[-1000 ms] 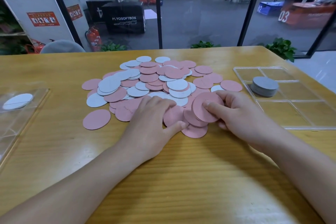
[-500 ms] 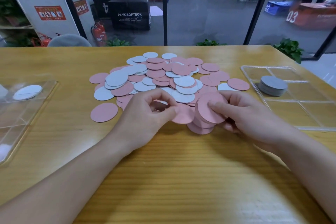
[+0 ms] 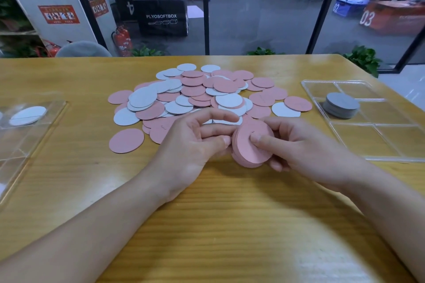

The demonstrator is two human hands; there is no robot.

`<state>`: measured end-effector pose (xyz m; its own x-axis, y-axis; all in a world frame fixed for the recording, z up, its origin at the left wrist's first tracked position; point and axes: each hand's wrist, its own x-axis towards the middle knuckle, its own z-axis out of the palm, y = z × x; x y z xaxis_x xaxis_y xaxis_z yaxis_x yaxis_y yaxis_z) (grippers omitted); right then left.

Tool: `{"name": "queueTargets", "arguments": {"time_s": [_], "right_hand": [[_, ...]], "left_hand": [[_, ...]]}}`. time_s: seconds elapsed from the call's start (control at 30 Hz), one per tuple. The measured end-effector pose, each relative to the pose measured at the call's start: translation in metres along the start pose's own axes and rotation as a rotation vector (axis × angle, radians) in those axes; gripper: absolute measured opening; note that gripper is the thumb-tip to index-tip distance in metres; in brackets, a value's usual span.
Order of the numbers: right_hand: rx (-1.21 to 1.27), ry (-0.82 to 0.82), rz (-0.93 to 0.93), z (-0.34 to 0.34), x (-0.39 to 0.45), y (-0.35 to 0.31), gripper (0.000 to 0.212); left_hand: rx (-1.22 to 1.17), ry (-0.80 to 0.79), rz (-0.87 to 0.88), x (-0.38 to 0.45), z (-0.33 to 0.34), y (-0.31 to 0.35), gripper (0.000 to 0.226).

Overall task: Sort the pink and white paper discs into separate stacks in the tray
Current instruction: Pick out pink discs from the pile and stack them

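**A loose fan of pink discs, one squeeze from slipping**

The chief risk at this moment lay in the bundle itself. The right hand (image 3: pixel 299 147) held a small stack of pink discs (image 3: pixel 251 145) tilted on edge just below the frame's centre, thumb pressed on the front face and fingers curled behind. The edges were not flush; they fanned at the lower left, so a slackened pinch could probably have let the thin paper slide apart and drop onto the table (image 3: pixel 207 225). A white disc caught between pink ones would also spoil the sort, though none showed in the bundle.

The left hand (image 3: pixel 190 145) sat immediately left of the stack, fingers curled with the tips touching or nearly touching its rim. Whether it pinched a disc of its own could not be told from this blurred view; it looked to be steadying or feeding the stack.

The mixed pile (image 3: pixel 202 94) of pink and white discs spread just above both hands, its near edge hidden behind the fingers. The clear tray (image 3: pixel 391 140) lay at the right of the frame, well apart from the held stack, with one grey-looking stack (image 3: pixel 342 105) in a compartment. Carrying the fanned bundle that far would likely need a squaring-up first. Another clear tray (image 3: pixel 34 135) lay at the left edge, a white disc (image 3: pixel 27 115) within it.
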<state>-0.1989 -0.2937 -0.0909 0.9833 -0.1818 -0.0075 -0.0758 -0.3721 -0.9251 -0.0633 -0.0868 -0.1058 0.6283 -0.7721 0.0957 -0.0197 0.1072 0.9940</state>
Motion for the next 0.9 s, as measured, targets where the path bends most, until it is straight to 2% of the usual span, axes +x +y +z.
{"name": "queueTargets", "arguments": {"time_s": [0.07, 0.13, 0.27, 0.33, 0.4, 0.5, 0.67, 0.8, 0.9], "right_hand": [[-0.059, -0.003, -0.019, -0.001, 0.000, 0.001, 0.021], [-0.107, 0.027, -0.013, -0.005, 0.001, 0.003, 0.024], [-0.085, 0.160, 0.046, -0.017, 0.005, 0.009, 0.035], [-0.066, 0.241, 0.093, -0.023, 0.007, 0.014, 0.038], [-0.043, 0.278, 0.145, -0.026, 0.010, 0.018, 0.040], [-0.018, 0.287, 0.206, -0.027, 0.012, 0.018, 0.028], [0.001, 0.282, 0.216, -0.025, 0.010, 0.016, 0.021], [0.054, 0.243, 0.188, -0.023, 0.009, 0.011, 0.025], [0.093, 0.184, 0.113, -0.020, 0.006, 0.008, 0.029]], "left_hand": [[0.035, 0.001, 0.019, 0.001, 0.001, 0.000, 0.028], [0.160, 0.068, 0.066, 0.004, -0.001, -0.001, 0.022], [0.629, 0.216, 0.177, 0.014, -0.002, -0.006, 0.013], [0.828, 0.164, 0.188, 0.019, 0.007, -0.010, 0.019], [1.009, 0.063, 0.147, 0.022, 0.016, -0.015, 0.039], [1.203, -0.012, 0.114, 0.020, 0.024, -0.017, 0.053], [1.058, 0.005, 0.107, 0.015, 0.019, -0.012, 0.051], [0.747, 0.105, 0.080, 0.008, 0.010, -0.007, 0.029], [0.601, 0.163, 0.087, 0.005, -0.001, -0.007, 0.014]]}}
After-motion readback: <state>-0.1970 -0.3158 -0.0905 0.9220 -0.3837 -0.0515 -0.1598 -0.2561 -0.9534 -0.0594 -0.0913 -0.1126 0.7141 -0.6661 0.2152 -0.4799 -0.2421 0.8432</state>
